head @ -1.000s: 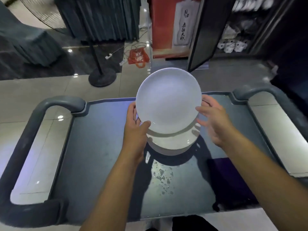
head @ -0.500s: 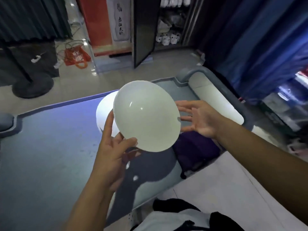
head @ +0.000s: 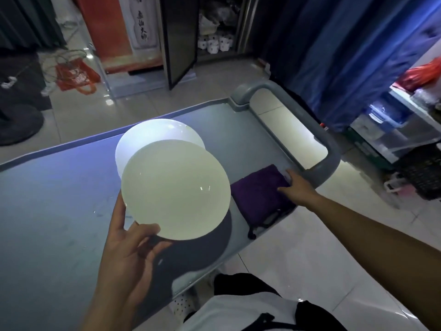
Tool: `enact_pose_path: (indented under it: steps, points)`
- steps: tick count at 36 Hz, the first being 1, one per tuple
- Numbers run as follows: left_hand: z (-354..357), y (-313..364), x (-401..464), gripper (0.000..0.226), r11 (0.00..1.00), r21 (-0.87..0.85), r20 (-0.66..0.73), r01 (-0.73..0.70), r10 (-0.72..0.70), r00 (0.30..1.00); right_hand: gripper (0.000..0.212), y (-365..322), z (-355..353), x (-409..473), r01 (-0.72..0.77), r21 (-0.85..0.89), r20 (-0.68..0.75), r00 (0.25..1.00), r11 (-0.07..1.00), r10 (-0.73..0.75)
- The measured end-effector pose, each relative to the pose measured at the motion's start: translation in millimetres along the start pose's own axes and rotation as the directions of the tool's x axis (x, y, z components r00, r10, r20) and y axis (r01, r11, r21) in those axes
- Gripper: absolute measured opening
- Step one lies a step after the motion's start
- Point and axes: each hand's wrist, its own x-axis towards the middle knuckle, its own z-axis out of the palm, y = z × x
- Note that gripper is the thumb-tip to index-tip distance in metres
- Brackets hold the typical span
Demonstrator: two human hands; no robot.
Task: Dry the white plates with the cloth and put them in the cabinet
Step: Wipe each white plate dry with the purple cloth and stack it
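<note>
Left hand grips the round white ceramic plate at its near rim, thumb on top, fingers underneath, holding it tilted above the grey plastic cart top. Right hand reaches out to the folded purple cloth at the cart's right end, fingers curled onto its far edge. Behind the raised plate, a stack of white plates sits on the cart. Farther back, the dark cabinet stands with its door open.
</note>
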Motion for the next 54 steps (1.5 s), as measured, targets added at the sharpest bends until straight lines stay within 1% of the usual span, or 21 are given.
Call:
enact_pose_path:
  steps: [4,7,8,10,11,13,18,21,23,27,29,31,34,36,38,40,42,44,47,50,54]
  points:
    - [0,5,-1,0.084,1.000,0.005,-0.016,-0.008,0.008,1.000,0.082,1,10,27,-0.062,0.015,-0.008,0.998,0.998,0.062]
    - [0,8,-1,0.082,1.000,0.000,-0.027,-0.002,0.002,1.000,0.082,3,17,46,-0.128,-0.046,-0.048,0.991,0.991,0.125]
    - [0,8,-1,0.082,1.000,-0.002,-0.030,-0.001,0.001,1.000,0.074,4,17,52,-0.161,-0.069,-0.065,0.985,0.985,0.157]
    - [-2,9,-2,0.081,1.000,0.001,-0.036,-0.002,0.002,0.999,0.042,5,14,59,-0.216,-0.089,-0.091,0.974,0.972,0.208]
    - [-2,10,-2,0.081,1.000,0.002,-0.038,-0.005,0.005,0.999,0.029,3,12,60,-0.216,-0.080,-0.086,0.974,0.973,0.209]
    - [-3,11,-2,0.081,1.000,0.007,-0.047,-0.008,0.009,0.999,0.021,-6,7,56,-0.151,-0.057,-0.043,0.988,0.987,0.149]
    - [-5,15,0,0.079,1.000,0.014,-0.052,-0.024,0.025,0.998,0.019,-17,-16,48,0.084,-0.080,0.025,0.996,0.993,-0.082]
    - [-8,16,4,0.079,0.999,-0.001,-0.056,-0.034,0.034,0.998,0.019,-22,-35,44,0.140,-0.027,0.049,0.989,0.990,-0.139]
    - [-10,16,5,0.078,0.999,-0.020,-0.060,-0.035,0.034,0.998,0.014,-30,-51,36,0.195,-0.014,0.025,0.981,0.981,-0.194]
    - [-12,17,10,0.078,0.998,-0.042,-0.046,-0.045,0.043,0.998,0.013,-51,-76,13,0.314,-0.177,-0.075,0.941,0.933,-0.331]
    - [-13,16,13,0.078,0.998,-0.044,-0.030,-0.054,0.053,0.998,0.022,-58,-79,-3,0.355,-0.299,-0.106,0.910,0.886,-0.401]
    - [-14,16,15,0.078,0.997,-0.049,-0.033,-0.063,0.061,0.998,0.027,-63,-71,-20,0.368,-0.407,-0.128,0.883,0.836,-0.451]
    - [-14,17,16,0.078,0.996,-0.048,-0.037,-0.075,0.073,0.997,0.035,-53,-36,-40,0.349,-0.523,-0.127,0.870,0.778,-0.476]
    - [-15,17,18,0.079,0.996,-0.048,-0.041,-0.077,0.075,0.996,0.041,-38,0,-48,0.377,-0.526,-0.057,0.879,0.762,-0.474]
    - [-16,17,19,0.077,0.996,-0.047,-0.052,-0.074,0.071,0.996,0.044,-20,37,-54,0.411,-0.534,0.093,0.897,0.739,-0.432]
    - [-18,18,20,0.075,0.996,-0.050,-0.064,-0.067,0.064,0.996,0.046,-5,66,-59,0.423,-0.587,0.232,0.905,0.690,-0.357]
    - [-20,18,21,0.076,0.997,-0.044,-0.075,-0.064,0.061,0.995,0.047,4,80,-61,0.436,-0.608,0.287,0.900,0.664,-0.328]
    - [-21,18,22,0.076,0.997,-0.032,-0.085,-0.065,0.062,0.994,0.048,6,80,-58,0.448,-0.605,0.296,0.894,0.658,-0.337]
    - [-24,17,23,0.078,0.997,-0.031,-0.071,-0.066,0.063,0.995,0.045,3,62,-47,0.463,-0.546,0.332,0.885,0.698,-0.327]
    - [-25,17,23,0.079,0.997,-0.044,-0.060,-0.066,0.063,0.996,0.041,-13,34,-34,0.499,-0.513,0.450,0.849,0.698,-0.276]
    - [-26,18,21,0.079,0.998,-0.033,-0.054,-0.054,0.052,0.997,0.023,-56,1,-8,0.515,-0.494,0.563,0.803,0.701,-0.193]
